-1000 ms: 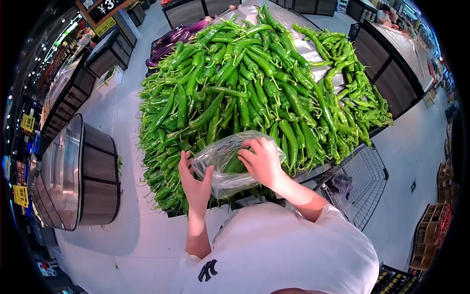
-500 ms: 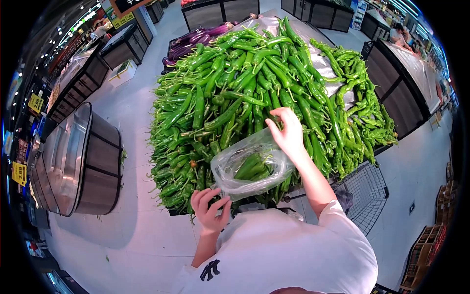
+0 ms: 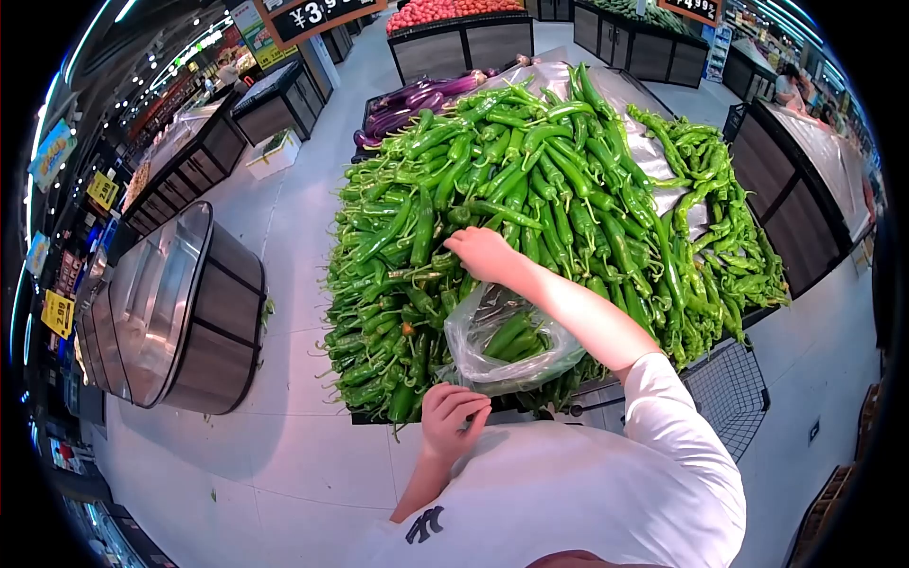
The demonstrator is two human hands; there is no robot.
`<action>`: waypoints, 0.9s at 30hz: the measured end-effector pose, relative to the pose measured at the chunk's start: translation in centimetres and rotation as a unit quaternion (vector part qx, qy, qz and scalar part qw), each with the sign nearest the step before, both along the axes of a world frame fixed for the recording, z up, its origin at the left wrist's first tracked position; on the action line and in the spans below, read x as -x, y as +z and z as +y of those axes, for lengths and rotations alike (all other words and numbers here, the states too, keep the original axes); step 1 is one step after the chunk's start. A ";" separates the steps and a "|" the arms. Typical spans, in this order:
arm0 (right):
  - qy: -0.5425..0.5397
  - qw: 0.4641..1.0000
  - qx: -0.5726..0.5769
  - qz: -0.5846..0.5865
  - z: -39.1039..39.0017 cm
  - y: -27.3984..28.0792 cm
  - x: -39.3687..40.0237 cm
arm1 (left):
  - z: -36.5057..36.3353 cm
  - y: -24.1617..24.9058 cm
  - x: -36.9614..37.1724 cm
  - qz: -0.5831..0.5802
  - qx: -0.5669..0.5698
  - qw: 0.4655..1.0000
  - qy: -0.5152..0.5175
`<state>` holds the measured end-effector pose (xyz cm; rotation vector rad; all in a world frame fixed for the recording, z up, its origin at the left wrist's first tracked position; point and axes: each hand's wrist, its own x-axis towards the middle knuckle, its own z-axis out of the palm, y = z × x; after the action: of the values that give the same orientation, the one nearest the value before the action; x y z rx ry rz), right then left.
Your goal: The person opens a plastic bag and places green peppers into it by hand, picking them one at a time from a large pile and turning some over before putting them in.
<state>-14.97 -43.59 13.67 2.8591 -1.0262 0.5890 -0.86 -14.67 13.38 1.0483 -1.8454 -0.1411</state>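
Observation:
An open clear plastic bag (image 3: pixel 461 346) with several green peppers (image 3: pixel 515 338) inside rests at the front edge of a large heap of long green peppers (image 3: pixel 559 161). Just below the bag's near left rim is my left hand (image 3: pixel 454 418), its fingers curled together and nothing visible in them. My right hand (image 3: pixel 478 252) reaches over the bag to the middle of the heap. Its fingers are pinched together at the peppers, and whatever they hold is too hidden to name. My right forearm covers part of the bag's far right side.
Purple eggplants (image 3: pixel 417 99) lie behind the heap, and lighter wrinkled peppers (image 3: pixel 701 199) at its right. A wire cart (image 3: pixel 727 393) stands at the front right. A metal-topped bin (image 3: pixel 213 312) is at the left. Farther right is a person (image 3: pixel 788 87).
My right hand has moved left across the heap and its fingers have closed. My left hand's fingers have curled together. The whole view has shifted, showing more of the far displays.

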 end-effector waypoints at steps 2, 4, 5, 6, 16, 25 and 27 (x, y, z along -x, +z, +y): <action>0.011 0.998 -0.004 0.067 -1.1 -1.2 -0.5 | 0.1 0.1 -0.1 -0.007 0.001 1.000 0.001; 0.000 0.997 0.010 0.081 -0.8 -0.4 -0.5 | 0.5 0.0 -0.1 -0.012 0.000 1.000 0.009; -0.004 0.996 0.016 0.089 -0.7 0.0 -0.3 | 0.7 -0.1 -0.1 -0.012 -0.002 1.000 0.013; 0.005 0.997 0.042 0.058 -0.3 0.8 0.1 | 0.9 -0.1 -0.3 -0.011 -0.005 1.000 0.018; 0.163 0.796 -0.171 -0.557 16.1 11.0 8.5 | 0.9 0.8 0.2 0.121 -0.106 0.987 -0.006; 0.049 0.690 -0.443 -0.570 27.0 2.9 9.8 | 1.7 0.3 3.0 0.226 -0.298 0.914 -0.158; 0.061 0.718 -0.345 -0.601 26.9 1.8 10.8 | 1.7 0.1 3.1 0.278 -0.335 0.889 -0.141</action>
<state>-25.80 -16.68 15.48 2.8371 -1.2838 2.8467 -4.01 -12.92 13.47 1.0278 -1.4100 -1.1989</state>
